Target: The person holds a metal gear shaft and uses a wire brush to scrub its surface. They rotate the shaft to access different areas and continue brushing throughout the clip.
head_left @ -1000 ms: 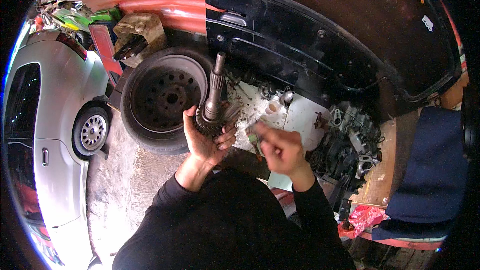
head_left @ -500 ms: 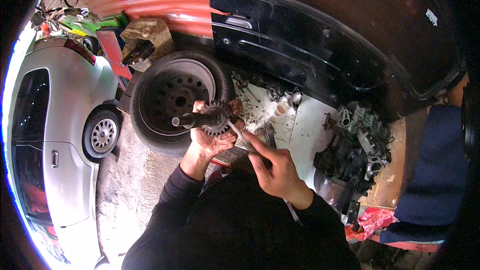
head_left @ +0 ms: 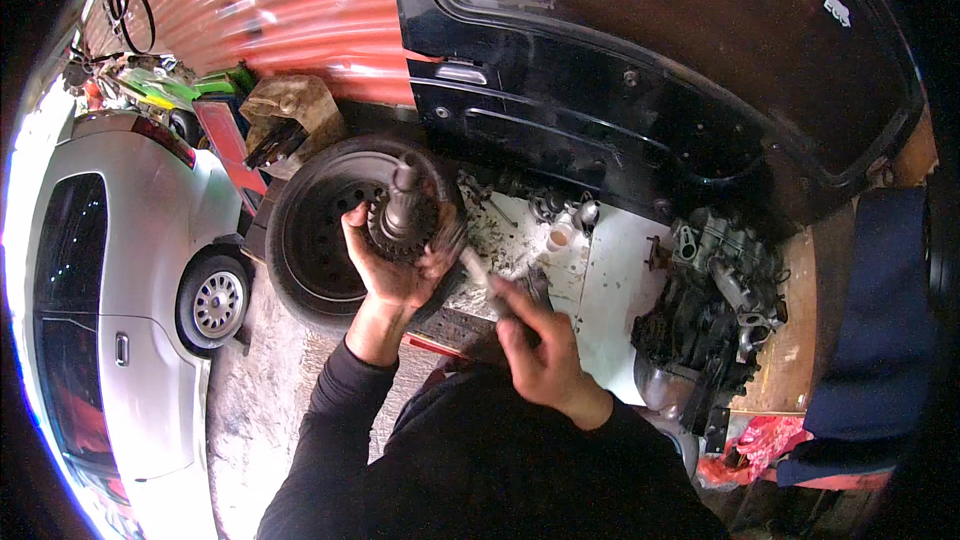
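Observation:
My left hand [head_left: 392, 278] grips a dark metal gear shaft [head_left: 404, 212] from below, the toothed gear at the palm and the shaft end tilted up and away. Thumb and fingers wrap its sides; the fingers on the right are blurred. Closed on a slim pale tool [head_left: 476, 266], my right hand [head_left: 545, 348] is just to the right. The tool's tip points toward my left fingers, apart from the gear, and motion smears it, so its exact kind is unclear. Behind the gear lies a steel wheel with a tyre [head_left: 290, 275].
A grimy white board [head_left: 622, 285] carries a small cup [head_left: 559, 238] and metal parts. Right of it sits a greasy engine assembly [head_left: 705, 285], near a red plastic bag [head_left: 765, 440]. A black vehicle door [head_left: 560, 80] leans at the back. A silver car [head_left: 145, 360] stands left.
The gear shaft has turned from pointing left to pointing up and away, and my left hand has rotated with it. The tool's tip has come off the gear.

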{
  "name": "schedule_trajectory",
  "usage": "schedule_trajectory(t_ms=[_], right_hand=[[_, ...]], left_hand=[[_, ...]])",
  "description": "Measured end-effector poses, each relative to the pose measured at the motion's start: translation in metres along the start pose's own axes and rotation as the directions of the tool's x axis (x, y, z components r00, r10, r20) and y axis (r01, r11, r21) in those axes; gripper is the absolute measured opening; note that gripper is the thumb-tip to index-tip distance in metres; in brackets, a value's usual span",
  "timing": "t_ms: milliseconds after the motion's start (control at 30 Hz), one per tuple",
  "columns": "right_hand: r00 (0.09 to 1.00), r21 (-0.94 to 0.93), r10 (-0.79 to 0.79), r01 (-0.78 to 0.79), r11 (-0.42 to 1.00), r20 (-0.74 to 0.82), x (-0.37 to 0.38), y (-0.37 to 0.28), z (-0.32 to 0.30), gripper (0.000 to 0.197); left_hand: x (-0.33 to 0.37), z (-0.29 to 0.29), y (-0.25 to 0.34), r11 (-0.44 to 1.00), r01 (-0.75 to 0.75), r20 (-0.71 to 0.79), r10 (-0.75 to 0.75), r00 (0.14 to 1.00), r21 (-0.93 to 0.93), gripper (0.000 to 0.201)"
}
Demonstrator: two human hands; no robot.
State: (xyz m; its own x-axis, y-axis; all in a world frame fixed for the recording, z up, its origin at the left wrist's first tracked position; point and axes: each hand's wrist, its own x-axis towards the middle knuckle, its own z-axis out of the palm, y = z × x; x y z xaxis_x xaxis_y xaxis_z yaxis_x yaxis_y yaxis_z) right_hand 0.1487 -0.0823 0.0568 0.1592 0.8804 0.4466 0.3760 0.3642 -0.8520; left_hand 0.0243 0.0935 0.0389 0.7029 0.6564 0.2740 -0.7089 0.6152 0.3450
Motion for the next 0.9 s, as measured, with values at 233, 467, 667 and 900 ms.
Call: schedule_trajectory(t_ms=[233, 467, 667, 900], right_hand=[[0.994, -0.007, -0.024, 0.025, 1.0, 0.106, -0.009, 0.006, 0.001, 0.048], [0.983, -0.064, -0.159, 0.153, 0.986, -0.094, 0.002, -0.013, -0.001, 0.044], [0.991, -0.117, -0.083, 0.07, 0.991, -0.103, -0.009, 0.022, 0.012, 0.042], [0.78, -0.359, -0.621, 0.559, 0.748, -0.08, 0.012, 0.001, -0.012, 0.042]], left_hand=[[0.017, 0.01, -0.003, 0.685, -0.503, 0.127, 0.522, 0.844, 0.526, 0.076], [0.018, 0.004, 0.021, -0.073, -0.582, 0.518, 0.554, 0.652, 0.81, 0.101], [0.027, 0.01, 0.032, -0.251, -0.777, 0.789, 0.415, 0.452, 0.577, 0.084], [0.03, 0.049, 0.054, -0.416, -0.72, 0.816, 0.439, 0.375, 0.555, 0.039]])
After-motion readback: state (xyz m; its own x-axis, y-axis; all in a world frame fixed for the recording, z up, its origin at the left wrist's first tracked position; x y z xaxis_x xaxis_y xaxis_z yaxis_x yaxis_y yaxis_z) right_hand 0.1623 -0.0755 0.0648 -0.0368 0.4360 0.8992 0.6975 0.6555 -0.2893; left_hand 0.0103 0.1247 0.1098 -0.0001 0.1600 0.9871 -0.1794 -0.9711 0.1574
